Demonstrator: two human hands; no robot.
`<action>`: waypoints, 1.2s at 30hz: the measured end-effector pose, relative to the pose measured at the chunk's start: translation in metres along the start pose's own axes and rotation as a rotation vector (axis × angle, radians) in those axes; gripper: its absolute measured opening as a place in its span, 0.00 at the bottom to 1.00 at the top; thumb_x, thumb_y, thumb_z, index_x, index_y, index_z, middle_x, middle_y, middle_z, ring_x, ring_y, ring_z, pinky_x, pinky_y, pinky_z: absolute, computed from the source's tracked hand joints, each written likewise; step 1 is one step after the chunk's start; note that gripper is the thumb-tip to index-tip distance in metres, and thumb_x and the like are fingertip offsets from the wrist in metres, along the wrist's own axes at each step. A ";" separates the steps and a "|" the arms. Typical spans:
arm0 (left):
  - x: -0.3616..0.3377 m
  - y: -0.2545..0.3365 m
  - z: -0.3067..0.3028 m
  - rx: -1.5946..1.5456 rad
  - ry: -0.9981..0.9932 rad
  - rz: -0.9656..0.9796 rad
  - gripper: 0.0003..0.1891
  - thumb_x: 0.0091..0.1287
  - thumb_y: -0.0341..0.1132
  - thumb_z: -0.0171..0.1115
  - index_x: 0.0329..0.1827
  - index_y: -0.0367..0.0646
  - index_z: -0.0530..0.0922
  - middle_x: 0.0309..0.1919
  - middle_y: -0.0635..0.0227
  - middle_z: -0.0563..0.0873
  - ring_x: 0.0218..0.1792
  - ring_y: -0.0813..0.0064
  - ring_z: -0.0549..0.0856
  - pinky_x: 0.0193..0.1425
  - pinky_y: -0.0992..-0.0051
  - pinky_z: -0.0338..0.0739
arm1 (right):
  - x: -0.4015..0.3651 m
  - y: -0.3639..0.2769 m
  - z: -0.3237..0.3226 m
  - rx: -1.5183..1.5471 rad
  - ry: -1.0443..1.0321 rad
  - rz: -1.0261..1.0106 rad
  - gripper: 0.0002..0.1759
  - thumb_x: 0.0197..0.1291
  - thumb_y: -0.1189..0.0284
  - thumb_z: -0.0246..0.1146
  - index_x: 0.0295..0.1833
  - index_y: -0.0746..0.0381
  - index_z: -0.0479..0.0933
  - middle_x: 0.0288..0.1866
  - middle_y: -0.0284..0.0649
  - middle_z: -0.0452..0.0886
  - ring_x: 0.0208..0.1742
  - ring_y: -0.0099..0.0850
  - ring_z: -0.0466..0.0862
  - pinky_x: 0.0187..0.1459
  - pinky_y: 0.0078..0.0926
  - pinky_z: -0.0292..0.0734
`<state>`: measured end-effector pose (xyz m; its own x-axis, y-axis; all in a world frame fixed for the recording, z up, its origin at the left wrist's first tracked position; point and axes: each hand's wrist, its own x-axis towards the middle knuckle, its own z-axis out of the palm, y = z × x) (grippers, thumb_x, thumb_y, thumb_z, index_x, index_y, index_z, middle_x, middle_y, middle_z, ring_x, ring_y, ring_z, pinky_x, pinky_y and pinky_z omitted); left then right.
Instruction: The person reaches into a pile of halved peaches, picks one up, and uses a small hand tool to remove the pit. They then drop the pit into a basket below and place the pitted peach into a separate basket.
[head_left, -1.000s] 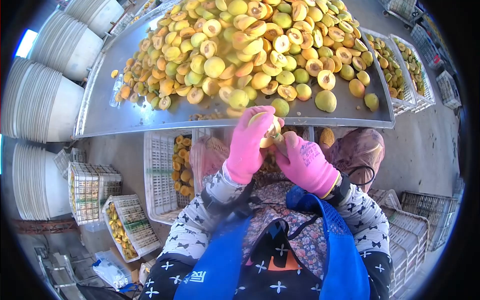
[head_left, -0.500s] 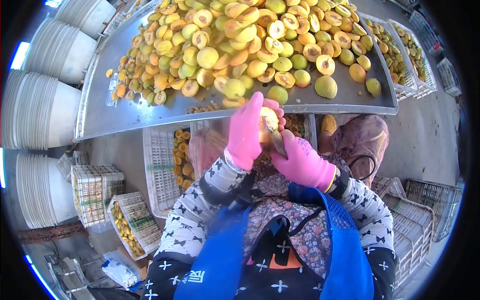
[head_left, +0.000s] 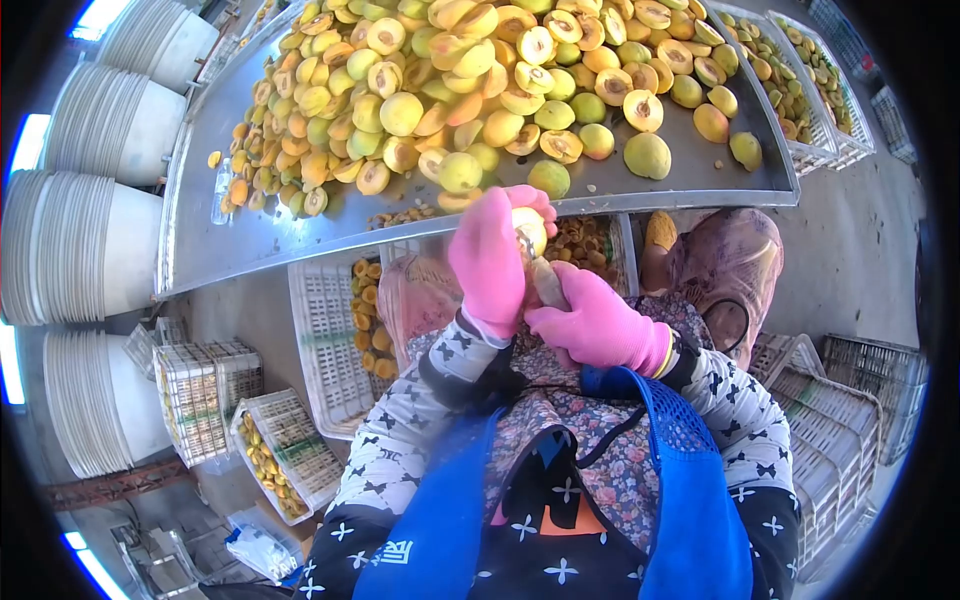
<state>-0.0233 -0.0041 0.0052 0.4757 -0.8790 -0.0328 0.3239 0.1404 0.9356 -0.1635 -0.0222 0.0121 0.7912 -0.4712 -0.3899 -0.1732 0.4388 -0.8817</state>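
Note:
My left hand [head_left: 487, 262], in a pink glove, is wrapped around a yellow peach half [head_left: 532, 228] just below the table's front edge. In my pink-gloved right hand [head_left: 597, 322] is a short pitting knife [head_left: 546, 280], its metal end against the cut face of the peach. The exact shape of its tip is hard to make out. Past my hands, a big heap of halved peaches [head_left: 440, 90] covers much of the metal table [head_left: 700, 188]. A few rounder-looking peaches [head_left: 647, 156] lie near the front edge.
Beneath the table edge, a white crate [head_left: 335, 330] holds peach halves, and pits [head_left: 585, 243] lie between my knees. Filled crates [head_left: 800, 150] stand at the right of the table. Stacked white tubs [head_left: 85, 230] line the left, with more crates [head_left: 285, 450] below them.
The right hand has moved slightly down and left with the knife, which stays at the peach. The left hand still holds the fruit. The whole view has shifted a little.

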 end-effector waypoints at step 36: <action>0.011 -0.003 -0.015 -0.126 -0.211 -0.388 0.21 0.79 0.48 0.50 0.52 0.34 0.75 0.42 0.53 0.86 0.42 0.60 0.88 0.47 0.66 0.87 | -0.018 0.023 -0.026 -0.414 0.017 -0.246 0.13 0.59 0.69 0.68 0.43 0.64 0.74 0.27 0.44 0.80 0.31 0.40 0.85 0.34 0.38 0.77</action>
<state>-0.0066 -0.0075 -0.0032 0.1274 -0.9492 -0.2878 0.5484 -0.1744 0.8179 -0.1966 -0.0234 -0.0076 0.8290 -0.5365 -0.1577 -0.2039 -0.0274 -0.9786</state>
